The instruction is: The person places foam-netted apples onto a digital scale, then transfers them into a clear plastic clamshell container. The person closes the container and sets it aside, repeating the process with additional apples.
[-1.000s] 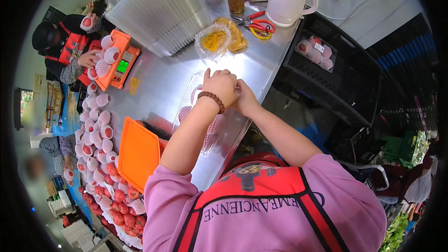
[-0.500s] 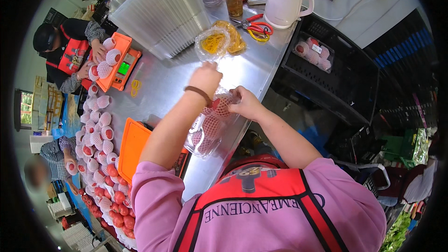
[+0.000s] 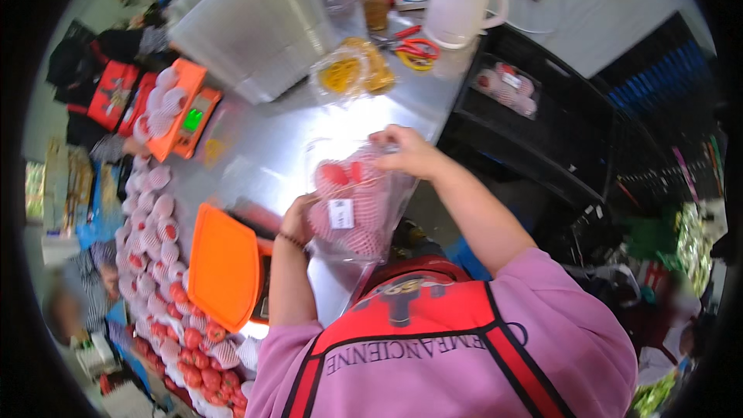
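Note:
A clear plastic box (image 3: 355,248) of red fruit in foam nets lies over the table's near right edge, with a small white label (image 3: 340,214) on its upper face. My left hand (image 3: 298,219) is closed around the box's left side, its fingertips partly hidden. At the far right corner, my right hand (image 3: 404,152) pinches the box's edge between thumb and fingers. Left of my left hand are an orange tray (image 3: 224,267) and the dark device under it.
Stacked clear boxes (image 3: 251,27), bagged yellow rubber bands (image 3: 342,73), red-handled pliers (image 3: 414,46) and a white kettle (image 3: 462,8) stand at the back. Netted fruit (image 3: 151,224) is heaped left, near a co-worker's orange scale (image 3: 186,122). A black crate (image 3: 542,135) is at right.
My left hand has drawn back from beyond the box to its left side. The box has turned, so its label faces up. My right hand stays at the far right corner.

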`<state>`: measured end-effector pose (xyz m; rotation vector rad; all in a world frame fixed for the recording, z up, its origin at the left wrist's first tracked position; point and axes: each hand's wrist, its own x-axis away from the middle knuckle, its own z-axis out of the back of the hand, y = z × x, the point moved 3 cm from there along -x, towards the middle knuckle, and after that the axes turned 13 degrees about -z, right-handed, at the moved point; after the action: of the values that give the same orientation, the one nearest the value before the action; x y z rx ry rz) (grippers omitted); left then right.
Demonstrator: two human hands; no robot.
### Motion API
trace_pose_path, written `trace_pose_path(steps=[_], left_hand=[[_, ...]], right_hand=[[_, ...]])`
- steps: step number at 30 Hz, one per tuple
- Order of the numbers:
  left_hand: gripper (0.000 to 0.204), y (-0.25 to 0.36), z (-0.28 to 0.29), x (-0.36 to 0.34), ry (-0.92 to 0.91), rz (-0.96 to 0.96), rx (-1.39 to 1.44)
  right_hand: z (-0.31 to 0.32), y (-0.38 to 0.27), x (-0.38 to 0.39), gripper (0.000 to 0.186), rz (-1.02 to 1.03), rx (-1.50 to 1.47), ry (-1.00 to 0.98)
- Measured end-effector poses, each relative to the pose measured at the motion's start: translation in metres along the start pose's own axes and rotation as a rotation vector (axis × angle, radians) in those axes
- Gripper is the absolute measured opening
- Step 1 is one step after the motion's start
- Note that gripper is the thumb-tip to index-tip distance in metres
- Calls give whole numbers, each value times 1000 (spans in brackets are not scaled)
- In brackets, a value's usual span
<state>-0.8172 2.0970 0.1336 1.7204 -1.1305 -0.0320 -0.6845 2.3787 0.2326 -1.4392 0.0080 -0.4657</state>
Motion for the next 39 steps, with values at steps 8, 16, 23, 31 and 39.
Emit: trace_pose_path(steps=[8,16,23,31,39], left_hand=[[96,22,-107,60,-428,-266,67],[86,-14,-175,20,-499,-95,162],[79,-33,-358,-82,-911,-7,-270],[66,-89,-480,-177,-454,-465,-701],[64,-139,-426,-161,-683,-657,-1666]], right_hand=[[-15,0,10,42,-264,-286,245],[7,76,196,36,-83,-384,141],[132,114,196,76,-64,-1204,581],[376,204,193,49,13,-1461,966],[471,414,149,44,-299,-1696,1501]])
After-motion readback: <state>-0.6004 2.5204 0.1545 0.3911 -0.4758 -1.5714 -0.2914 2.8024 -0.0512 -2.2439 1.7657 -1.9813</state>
